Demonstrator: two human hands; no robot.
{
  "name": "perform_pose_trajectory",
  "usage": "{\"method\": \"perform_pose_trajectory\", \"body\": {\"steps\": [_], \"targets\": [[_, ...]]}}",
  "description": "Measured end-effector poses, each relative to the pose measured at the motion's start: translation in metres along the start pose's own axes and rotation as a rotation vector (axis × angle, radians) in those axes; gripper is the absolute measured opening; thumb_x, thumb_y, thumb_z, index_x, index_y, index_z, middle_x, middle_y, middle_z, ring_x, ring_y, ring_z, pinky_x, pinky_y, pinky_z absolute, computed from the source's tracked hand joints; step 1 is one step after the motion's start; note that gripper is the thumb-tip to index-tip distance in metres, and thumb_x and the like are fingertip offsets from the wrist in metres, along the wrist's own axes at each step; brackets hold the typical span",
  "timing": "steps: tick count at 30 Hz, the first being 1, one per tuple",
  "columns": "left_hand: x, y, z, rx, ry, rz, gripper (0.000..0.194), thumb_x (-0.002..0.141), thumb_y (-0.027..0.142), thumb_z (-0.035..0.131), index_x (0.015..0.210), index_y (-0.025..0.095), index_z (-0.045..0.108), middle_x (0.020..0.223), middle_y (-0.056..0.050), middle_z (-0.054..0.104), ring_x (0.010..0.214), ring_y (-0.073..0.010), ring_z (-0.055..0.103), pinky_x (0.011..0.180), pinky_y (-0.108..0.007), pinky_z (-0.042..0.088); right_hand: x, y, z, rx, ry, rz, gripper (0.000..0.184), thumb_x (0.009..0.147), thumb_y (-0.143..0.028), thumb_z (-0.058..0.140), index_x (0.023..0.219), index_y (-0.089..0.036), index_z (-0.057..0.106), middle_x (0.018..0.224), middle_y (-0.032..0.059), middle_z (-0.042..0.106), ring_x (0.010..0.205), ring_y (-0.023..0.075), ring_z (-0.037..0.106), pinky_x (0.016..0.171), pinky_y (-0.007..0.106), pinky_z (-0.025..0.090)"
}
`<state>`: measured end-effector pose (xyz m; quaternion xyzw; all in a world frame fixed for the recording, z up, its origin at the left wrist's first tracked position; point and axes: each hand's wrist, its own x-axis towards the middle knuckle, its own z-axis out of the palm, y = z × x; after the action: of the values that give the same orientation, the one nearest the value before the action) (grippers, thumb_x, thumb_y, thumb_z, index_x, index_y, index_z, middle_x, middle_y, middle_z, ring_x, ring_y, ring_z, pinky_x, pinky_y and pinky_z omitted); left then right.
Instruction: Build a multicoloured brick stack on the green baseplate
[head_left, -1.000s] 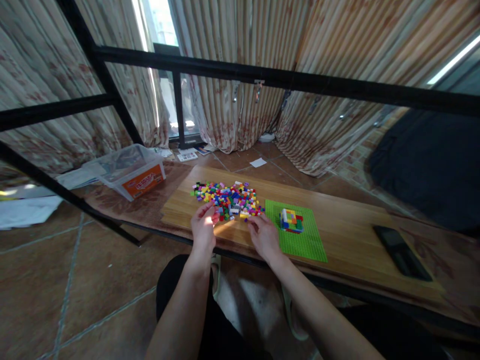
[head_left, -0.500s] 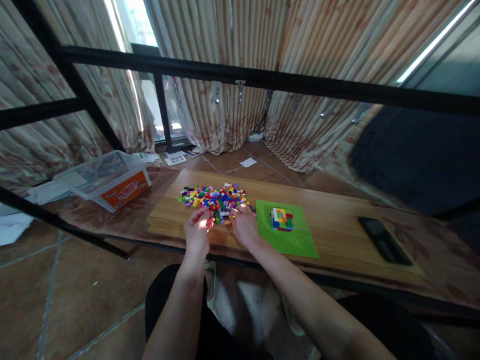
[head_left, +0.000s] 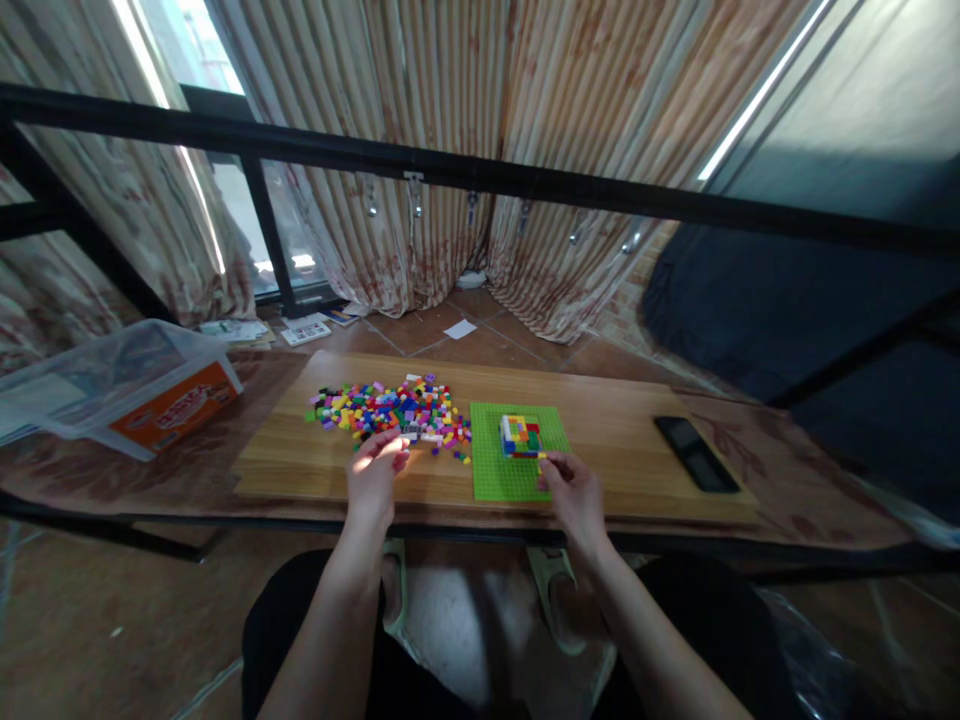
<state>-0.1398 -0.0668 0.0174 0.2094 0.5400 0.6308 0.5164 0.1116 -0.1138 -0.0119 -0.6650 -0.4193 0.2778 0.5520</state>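
Right hand (head_left: 576, 490): fingertips pinched narrow on a small yellow brick (head_left: 541, 456), mostly covered, at the near right corner of the brick block (head_left: 519, 437); contact unclear. Block sits on the green baseplate (head_left: 499, 483), whose near right corner the hand hides. Left hand (head_left: 375, 475): fingers curled beside the loose bricks (head_left: 397, 405); cannot tell whether they grip anything. Clear box (head_left: 97, 370) cut off at left.

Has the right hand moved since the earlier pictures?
Yes: against the green board, the right hand has moved rightward, from the loose bricks at the board's left edge to its right side, by the brick block.
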Motion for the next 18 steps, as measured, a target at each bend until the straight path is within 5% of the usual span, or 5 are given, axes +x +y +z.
{"method": "perform_pose_trajectory", "body": {"steps": [3, 8, 18], "targets": [[0.000, -0.006, 0.007, 0.023, -0.034, -0.006, 0.033, 0.051, 0.024, 0.074, 0.082, 0.012, 0.069, 0.066, -0.001, 0.065, 0.055, -0.0077, 0.054, 0.055, -0.020, 0.041, 0.026, 0.011, -0.014, -0.011, 0.055, 0.065, 0.040, 0.068, -0.053, 0.063, 0.083, -0.016, 0.063, 0.065, 0.0034, 0.066, 0.055, 0.0174, 0.063, 0.056, 0.032, 0.055], [-0.002, -0.011, 0.018, 0.016, -0.070, -0.011, 0.036, 0.048, 0.025, 0.076, 0.080, 0.012, 0.067, 0.068, 0.002, 0.063, 0.054, -0.0063, 0.053, 0.055, -0.020, 0.040, 0.055, 0.014, -0.005, -0.101, -0.002, 0.055, 0.040, 0.070, -0.048, 0.061, 0.086, -0.013, 0.069, 0.064, 0.0050, 0.069, 0.056, 0.0178, 0.065, 0.053, 0.028, 0.054], [0.002, -0.019, 0.019, 0.068, -0.113, -0.017, 0.037, 0.050, 0.029, 0.078, 0.081, 0.013, 0.067, 0.071, 0.000, 0.064, 0.057, -0.0085, 0.053, 0.055, -0.021, 0.038, 0.068, 0.008, 0.001, -0.314, 0.000, -0.010, 0.028, 0.068, -0.039, 0.065, 0.080, -0.017, 0.077, 0.076, 0.0072, 0.076, 0.072, 0.0226, 0.069, 0.064, 0.030, 0.050]]}}
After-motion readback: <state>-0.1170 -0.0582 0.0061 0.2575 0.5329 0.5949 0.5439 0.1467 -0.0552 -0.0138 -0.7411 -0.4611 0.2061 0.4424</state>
